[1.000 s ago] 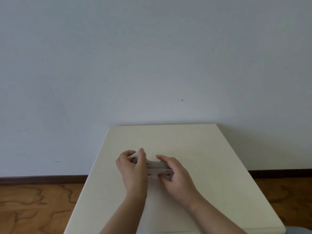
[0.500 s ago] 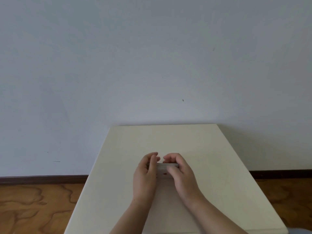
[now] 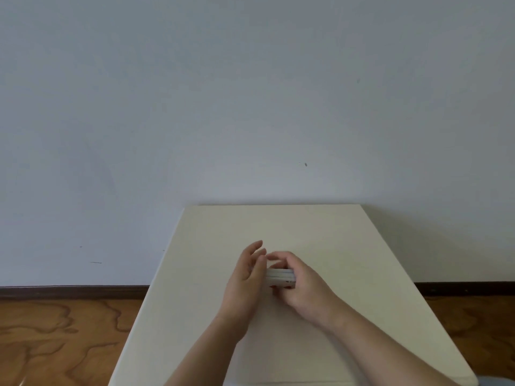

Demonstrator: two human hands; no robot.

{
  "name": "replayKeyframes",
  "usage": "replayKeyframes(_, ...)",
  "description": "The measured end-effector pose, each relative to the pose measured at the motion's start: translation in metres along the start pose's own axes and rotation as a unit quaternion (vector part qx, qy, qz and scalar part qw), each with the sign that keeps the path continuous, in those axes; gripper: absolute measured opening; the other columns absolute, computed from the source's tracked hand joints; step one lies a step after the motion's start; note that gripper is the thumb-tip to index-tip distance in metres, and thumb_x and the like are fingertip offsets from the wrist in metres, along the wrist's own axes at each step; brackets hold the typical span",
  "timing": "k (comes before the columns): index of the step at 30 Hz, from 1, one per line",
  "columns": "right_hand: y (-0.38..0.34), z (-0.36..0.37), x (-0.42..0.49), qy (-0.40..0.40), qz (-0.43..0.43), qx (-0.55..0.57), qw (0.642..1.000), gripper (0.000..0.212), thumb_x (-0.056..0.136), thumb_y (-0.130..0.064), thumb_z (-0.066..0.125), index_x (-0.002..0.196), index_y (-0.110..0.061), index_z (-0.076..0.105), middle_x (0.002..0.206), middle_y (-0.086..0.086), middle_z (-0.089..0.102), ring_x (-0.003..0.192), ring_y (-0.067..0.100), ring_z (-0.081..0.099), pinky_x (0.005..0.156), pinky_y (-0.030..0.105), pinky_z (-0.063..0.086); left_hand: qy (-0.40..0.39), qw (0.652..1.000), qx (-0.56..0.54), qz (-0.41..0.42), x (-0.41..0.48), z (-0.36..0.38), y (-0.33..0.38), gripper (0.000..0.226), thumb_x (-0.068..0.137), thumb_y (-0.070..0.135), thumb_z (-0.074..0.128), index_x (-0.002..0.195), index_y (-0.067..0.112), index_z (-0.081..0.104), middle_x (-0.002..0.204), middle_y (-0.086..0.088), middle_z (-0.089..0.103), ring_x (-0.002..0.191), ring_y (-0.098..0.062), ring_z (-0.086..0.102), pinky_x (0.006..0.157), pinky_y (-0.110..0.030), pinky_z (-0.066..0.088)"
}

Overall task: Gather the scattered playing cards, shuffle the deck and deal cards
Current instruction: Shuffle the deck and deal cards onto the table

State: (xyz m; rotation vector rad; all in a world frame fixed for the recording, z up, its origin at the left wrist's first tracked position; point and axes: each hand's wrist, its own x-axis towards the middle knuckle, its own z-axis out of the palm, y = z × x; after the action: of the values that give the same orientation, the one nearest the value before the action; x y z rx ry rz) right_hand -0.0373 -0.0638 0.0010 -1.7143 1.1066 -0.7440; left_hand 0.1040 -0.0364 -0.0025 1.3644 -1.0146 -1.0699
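Observation:
A squared deck of playing cards (image 3: 280,276) is held just above the cream table (image 3: 362,260), its white edge and a bit of a red pip showing. My right hand (image 3: 302,285) wraps over the deck from the right, fingers curled across the top. My left hand (image 3: 246,277) stands flat against the deck's left end, fingers straight and pointing away from me. Most of the deck is hidden between the two hands. No loose cards show on the table.
The table stands against a plain pale wall (image 3: 250,107). Wooden floor (image 3: 55,338) and a dark skirting board lie to both sides of it. The table's near edge runs along the bottom of the view.
Two offset packets have been pushed together into one stack. My left hand moved right and its fingers have straightened from a curled grip to a flat palm on the deck's end.

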Motion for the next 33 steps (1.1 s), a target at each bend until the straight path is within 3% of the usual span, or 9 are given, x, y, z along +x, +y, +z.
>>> replayKeyframes(4, -0.013, 0.006, -0.004, 0.118, -0.019, -0.066, 0.991, 0.029, 0.084, -0.001, 0.067, 0.098, -0.026, 0.072, 0.094, -0.011, 0.075, 0.088, 0.001, 0.068, 0.082, 0.025, 0.053, 0.106, 0.991, -0.084, 0.014, -0.015, 0.007, 0.009, 0.042, 0.092, 0.033, 0.068, 0.128, 0.043, 0.049, 0.137, 0.005, 0.052, 0.126, -0.004, 0.049, 0.090, -0.017, 0.038)
replayKeyframes(8, -0.039, 0.020, -0.019, 0.181, -0.127, -0.092, 0.971, 0.026, 0.088, -0.008, 0.066, 0.102, -0.030, 0.066, 0.097, -0.016, 0.072, 0.094, 0.005, 0.068, 0.083, 0.027, 0.055, 0.026, 0.937, -0.348, -0.024, -0.034, 0.023, 0.021, 0.074, 0.072, 0.052, 0.082, 0.131, 0.063, 0.038, 0.128, -0.008, 0.069, 0.120, -0.021, 0.064, 0.100, -0.036, 0.049)
replayKeyframes(11, -0.064, 0.022, -0.029, 0.112, -0.171, -0.051, 0.978, 0.039, 0.083, -0.009, 0.062, 0.104, -0.040, 0.053, 0.104, -0.024, 0.065, 0.101, 0.004, 0.065, 0.083, 0.016, 0.051, 0.022, 0.904, -0.428, 0.012, -0.036, 0.025, 0.034, 0.057, 0.079, 0.048, 0.075, 0.122, 0.069, 0.044, 0.115, -0.011, 0.074, 0.109, -0.027, 0.070, 0.085, -0.040, 0.059)
replayKeyframes(13, -0.080, 0.012, -0.032, 0.086, -0.166, 0.029, 0.982, 0.041, 0.072, -0.008, 0.060, 0.100, -0.037, 0.052, 0.110, -0.023, 0.059, 0.109, 0.002, 0.058, 0.088, 0.010, 0.043, 0.037, 0.882, -0.468, 0.026, -0.032, 0.017, 0.044, 0.043, 0.085, 0.042, 0.070, 0.123, 0.056, 0.055, 0.117, -0.015, 0.069, 0.110, -0.031, 0.068, 0.091, -0.047, 0.057)
replayKeyframes(16, -0.108, -0.006, -0.033, 0.075, -0.116, -0.001, 0.990, 0.023, 0.069, -0.045, 0.069, 0.083, -0.035, 0.054, 0.117, -0.025, 0.048, 0.121, -0.015, 0.040, 0.091, 0.008, 0.034, 0.024, 0.861, -0.506, 0.034, -0.027, 0.003, 0.059, 0.034, 0.082, 0.047, 0.073, 0.113, 0.034, 0.065, 0.126, -0.016, 0.064, 0.113, -0.029, 0.068, 0.085, -0.043, 0.059)
replayKeyframes(19, -0.128, -0.014, -0.030, -0.014, -0.039, -0.109, 0.993, 0.045, 0.062, -0.062, 0.076, 0.073, -0.029, 0.047, 0.095, -0.019, 0.060, 0.085, -0.001, 0.060, 0.070, 0.020, 0.044, -0.023, 0.851, -0.522, 0.051, -0.027, 0.000, 0.069, 0.044, 0.075, 0.053, 0.075, 0.111, 0.031, 0.066, 0.122, -0.010, 0.070, 0.117, -0.028, 0.066, 0.077, -0.041, 0.059)
replayKeyframes(22, -0.139, -0.015, -0.033, -0.036, -0.035, -0.154, 0.987, 0.049, 0.063, -0.053, 0.082, 0.067, -0.026, 0.041, 0.056, -0.017, 0.050, 0.054, 0.005, 0.042, 0.054, 0.027, 0.033, -0.050, 0.857, -0.508, 0.068, -0.029, -0.002, 0.073, 0.042, 0.079, 0.054, 0.070, 0.115, 0.033, 0.069, 0.126, -0.008, 0.071, 0.122, -0.027, 0.063, 0.080, -0.040, 0.059)
replayKeyframes(27, -0.157, -0.022, -0.040, -0.052, -0.015, -0.167, 0.984, 0.046, 0.060, -0.054, 0.082, 0.076, -0.027, 0.047, 0.082, -0.019, 0.064, 0.067, 0.008, 0.055, 0.060, 0.027, 0.041, -0.051, 0.846, -0.527, 0.066, -0.035, -0.008, 0.073, 0.052, 0.082, 0.059, 0.070, 0.126, 0.032, 0.064, 0.106, -0.002, 0.070, 0.100, -0.023, 0.070, 0.078, -0.044, 0.058)
replayKeyframes(33, -0.179, -0.053, -0.050, -0.084, 0.009, -0.215, 0.973, 0.051, 0.049, -0.058, 0.081, 0.091, -0.041, 0.055, 0.084, -0.004, 0.076, 0.065, 0.015, 0.058, 0.063, 0.033, 0.042, 0.084, 0.699, -0.710, 0.017, -0.023, -0.040, 0.079, 0.027, 0.091, 0.048, 0.065, 0.107, 0.026, 0.064, 0.096, -0.008, 0.058, 0.084, -0.022, 0.056, 0.090, -0.031, 0.044)
